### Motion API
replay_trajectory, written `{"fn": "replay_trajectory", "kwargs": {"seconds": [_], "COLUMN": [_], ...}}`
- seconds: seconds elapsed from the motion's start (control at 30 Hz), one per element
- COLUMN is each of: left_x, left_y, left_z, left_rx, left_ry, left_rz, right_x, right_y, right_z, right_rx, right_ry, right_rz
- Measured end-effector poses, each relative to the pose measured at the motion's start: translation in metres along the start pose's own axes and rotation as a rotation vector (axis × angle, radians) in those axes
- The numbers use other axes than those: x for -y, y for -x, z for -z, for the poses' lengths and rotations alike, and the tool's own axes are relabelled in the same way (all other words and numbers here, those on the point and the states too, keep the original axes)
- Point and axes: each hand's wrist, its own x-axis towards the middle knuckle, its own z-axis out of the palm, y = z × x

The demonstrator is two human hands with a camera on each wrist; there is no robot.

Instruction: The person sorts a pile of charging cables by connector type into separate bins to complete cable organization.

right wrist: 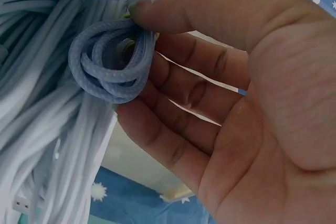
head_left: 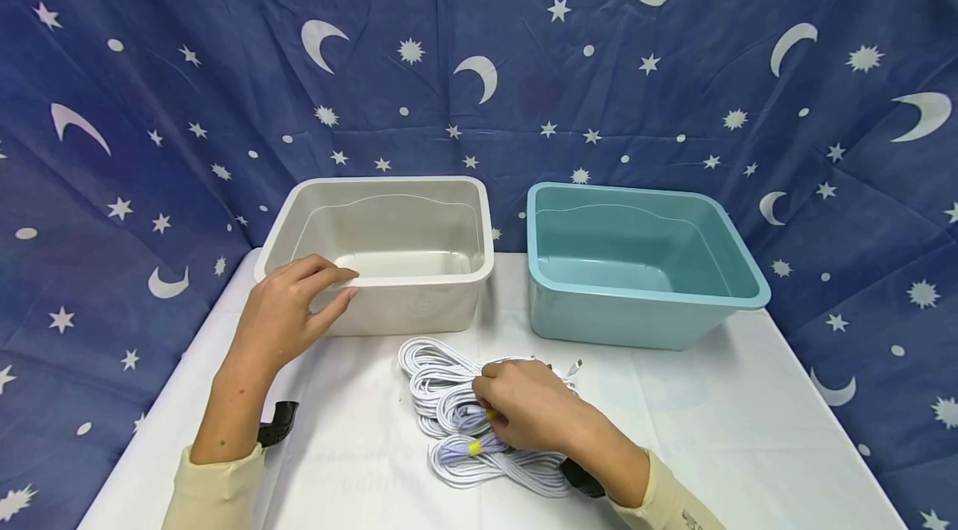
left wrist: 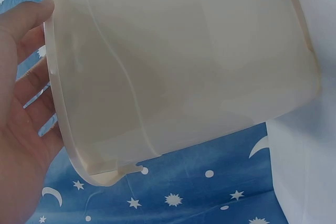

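My left hand [head_left: 288, 309] is at the front rim of the off-white bin [head_left: 407, 305]. In the left wrist view its thumb lies on the rim's outer side and the other fingers pass behind, so the rim [left wrist: 56, 77] sits between them. My right hand [head_left: 527, 405] pinches a small lavender braided cable coil [right wrist: 118, 74], tied with yellow, between thumb and fingers. This coil is over a pile of white cable bundles [head_left: 434, 376] on the table. A second lavender coil [head_left: 452, 451] with a yellow tie lies just in front, on the white cables.
A blue-green bin [head_left: 644, 322] stands to the right of the off-white one, and its visible inside holds nothing. Both are at the back of the white-covered table [head_left: 352, 447]. Behind them hangs a blue curtain [head_left: 524, 89] with moons and stars. A USB plug [head_left: 575, 367] pokes out behind my right hand.
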Motion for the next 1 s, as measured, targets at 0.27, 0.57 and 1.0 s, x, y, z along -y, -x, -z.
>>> {"fn": "replay_trajectory", "kwargs": {"seconds": [0.27,0.57,1.0], "left_x": [0.000,0.001,0.001], "left_y": [0.000,-0.001,0.000], "left_z": [-0.001,-0.001,-0.002], "left_rx": [-0.006,-0.005,-0.010], "left_ry": [0.004,0.018,0.028], "left_rz": [-0.007,-0.017,-0.015], "right_x": [-0.004,-0.011,-0.026], "right_y": [0.001,-0.004,-0.023], "right_z": [0.011,0.028,0.040], "right_rx": [-0.133,-0.358,-0.598], "right_ry": [-0.001,-0.050,-0.153], "right_rz": [0.022,0.046,0.057]}}
